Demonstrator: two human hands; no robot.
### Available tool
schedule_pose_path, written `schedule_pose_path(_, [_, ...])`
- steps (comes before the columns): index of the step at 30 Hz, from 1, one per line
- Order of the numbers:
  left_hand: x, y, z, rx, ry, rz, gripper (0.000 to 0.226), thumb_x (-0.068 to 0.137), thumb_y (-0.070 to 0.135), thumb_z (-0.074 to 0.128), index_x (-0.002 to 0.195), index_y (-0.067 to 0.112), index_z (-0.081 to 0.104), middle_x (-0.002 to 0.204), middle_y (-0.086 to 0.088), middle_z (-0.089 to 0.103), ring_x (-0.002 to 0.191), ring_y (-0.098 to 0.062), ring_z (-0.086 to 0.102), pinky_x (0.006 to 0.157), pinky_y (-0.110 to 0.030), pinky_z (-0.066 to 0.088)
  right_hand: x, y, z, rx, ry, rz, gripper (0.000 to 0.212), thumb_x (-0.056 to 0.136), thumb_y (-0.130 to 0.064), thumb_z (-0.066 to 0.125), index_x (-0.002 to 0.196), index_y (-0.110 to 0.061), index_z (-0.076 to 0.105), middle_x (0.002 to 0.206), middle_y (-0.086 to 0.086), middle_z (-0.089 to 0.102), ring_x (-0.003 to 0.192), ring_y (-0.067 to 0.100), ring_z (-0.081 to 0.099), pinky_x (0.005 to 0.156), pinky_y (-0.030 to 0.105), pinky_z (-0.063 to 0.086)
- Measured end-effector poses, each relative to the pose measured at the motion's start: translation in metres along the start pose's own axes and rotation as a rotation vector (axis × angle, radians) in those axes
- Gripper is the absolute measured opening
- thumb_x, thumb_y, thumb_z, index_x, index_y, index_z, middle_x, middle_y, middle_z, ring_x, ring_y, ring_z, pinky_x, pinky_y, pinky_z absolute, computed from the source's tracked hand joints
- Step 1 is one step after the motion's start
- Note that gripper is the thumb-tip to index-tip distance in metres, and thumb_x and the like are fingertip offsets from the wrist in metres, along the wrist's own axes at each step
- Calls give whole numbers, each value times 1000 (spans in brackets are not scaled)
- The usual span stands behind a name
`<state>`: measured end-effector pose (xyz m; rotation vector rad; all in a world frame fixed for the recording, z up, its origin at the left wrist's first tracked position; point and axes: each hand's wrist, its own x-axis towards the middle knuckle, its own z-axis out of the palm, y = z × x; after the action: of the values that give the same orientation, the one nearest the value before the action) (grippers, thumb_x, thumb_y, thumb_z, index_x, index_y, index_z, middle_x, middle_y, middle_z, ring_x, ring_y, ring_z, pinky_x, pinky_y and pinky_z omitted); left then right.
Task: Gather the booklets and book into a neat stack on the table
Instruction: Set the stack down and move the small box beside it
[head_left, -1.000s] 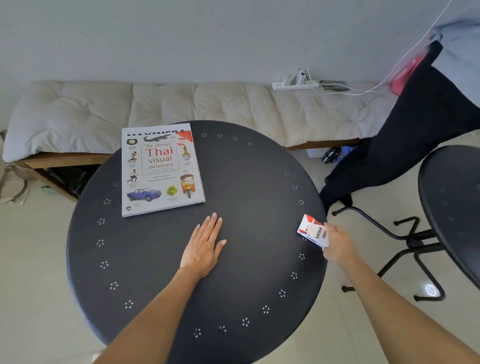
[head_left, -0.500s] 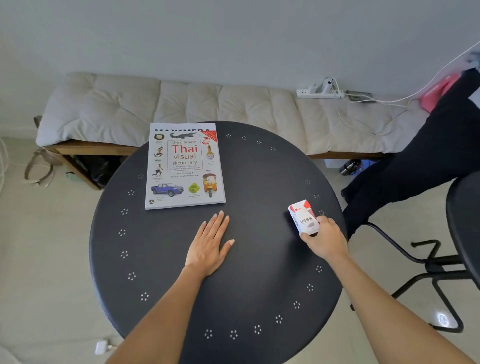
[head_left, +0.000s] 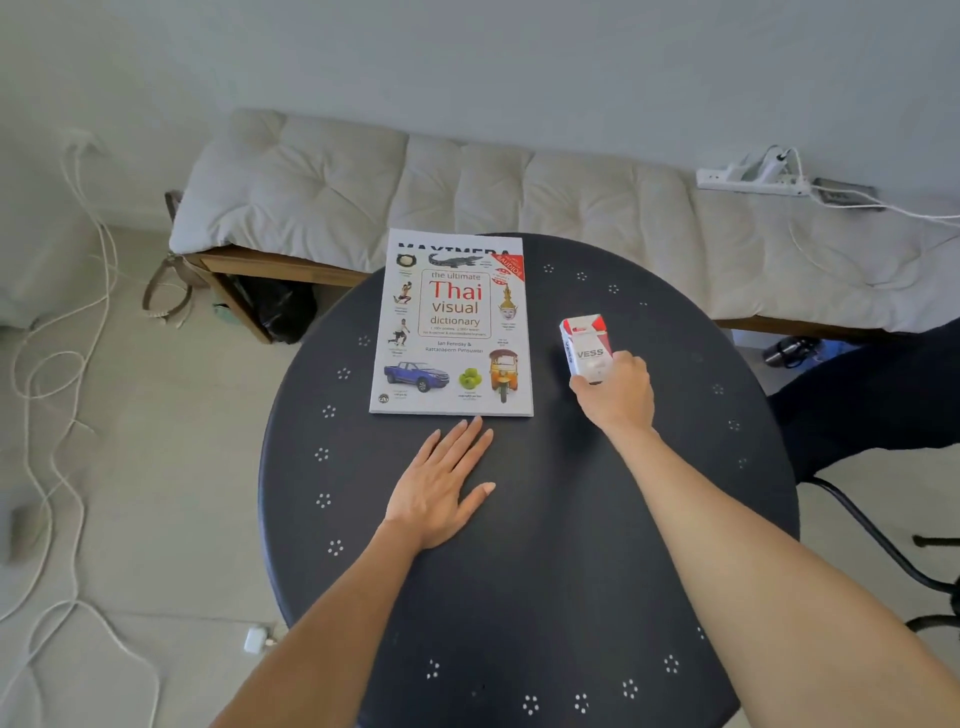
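Observation:
A Thai visual dictionary book (head_left: 452, 325) lies flat at the far left of the round black table (head_left: 545, 571), on top of another booklet whose upper edge peeks out behind it. My right hand (head_left: 615, 389) holds a small red and white box marked VESS (head_left: 586, 343) above the table, just right of the book. My left hand (head_left: 441, 483) rests flat on the table, palm down, with its fingertips close to the book's near edge.
A cushioned bench (head_left: 467, 187) runs along the wall behind the table, with a power strip (head_left: 753, 174) on it. White cables (head_left: 57, 364) trail over the floor at left. A black chair frame (head_left: 883, 545) stands to the right.
My right hand has carried the VESS box from the table's right edge inward, to beside the book. The left hand stays flat on the table. The camera has turned left.

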<state>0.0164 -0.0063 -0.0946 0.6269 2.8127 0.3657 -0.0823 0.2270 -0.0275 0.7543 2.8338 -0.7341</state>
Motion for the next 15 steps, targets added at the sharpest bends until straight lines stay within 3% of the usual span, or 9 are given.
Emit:
schedule_pose_path(8, [0, 2, 1, 5, 34, 2, 62, 96, 52, 31, 150, 22, 26, 159, 3, 23, 146, -15, 24, 116, -38, 10, 38, -33, 27, 26, -9, 105, 65, 75, -40, 74, 123, -5, 48, 121, 14, 53, 111, 30, 56, 81, 41, 51])
schedule_pose_path(15, [1, 3, 2, -34, 19, -15, 62, 95, 52, 34, 150, 22, 29, 158, 3, 25, 145, -14, 26, 115, -37, 12, 68, -58, 35, 35, 35, 37, 66, 77, -42, 73, 124, -2, 48, 122, 16, 54, 113, 32, 56, 86, 43, 52])
